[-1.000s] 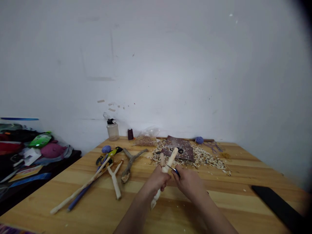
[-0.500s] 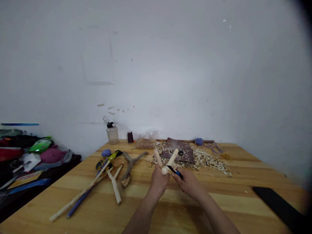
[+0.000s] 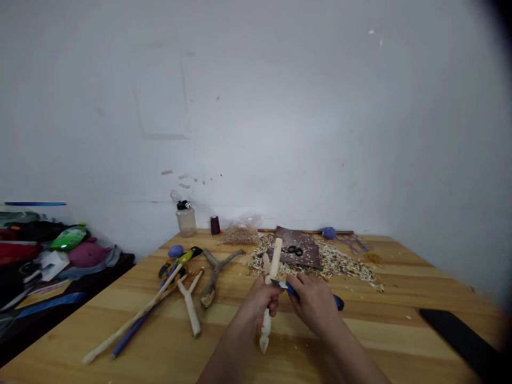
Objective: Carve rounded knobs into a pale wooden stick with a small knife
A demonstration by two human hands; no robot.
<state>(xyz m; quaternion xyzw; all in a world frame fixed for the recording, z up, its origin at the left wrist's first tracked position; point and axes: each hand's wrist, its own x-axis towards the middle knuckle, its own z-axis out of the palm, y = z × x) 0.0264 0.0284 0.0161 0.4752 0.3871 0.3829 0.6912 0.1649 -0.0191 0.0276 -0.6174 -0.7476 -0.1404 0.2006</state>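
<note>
My left hand [image 3: 262,300] is wrapped round a peeled, pale forked stick [image 3: 276,258]. Its two prongs rise above the fist, and a carved lower end shows below it. In my right hand [image 3: 314,301] is a utility knife [image 3: 291,289] with a blue and black handle. The blade [image 3: 280,284] lies against the wood just above my left hand, near the fork. Behind the hands, wood shavings [image 3: 346,260] are heaped round a dark brown sheet [image 3: 308,250], on which scissors [image 3: 295,249] rest.
Left on the table lie another peeled forked stick [image 3: 191,309], a bark-covered forked branch [image 3: 216,274], a long pale stick [image 3: 132,320] and a purple stick [image 3: 136,333]. A bottle [image 3: 186,220], thread spool [image 3: 215,225] and plastic bag [image 3: 242,232] stand along the wall. A black flat object [image 3: 456,336] lies right.
The forked stick has turned in my left hand, so its lower end now shows below the fist. My right hand has shifted slightly right, with the knife's blade still at the fork.
</note>
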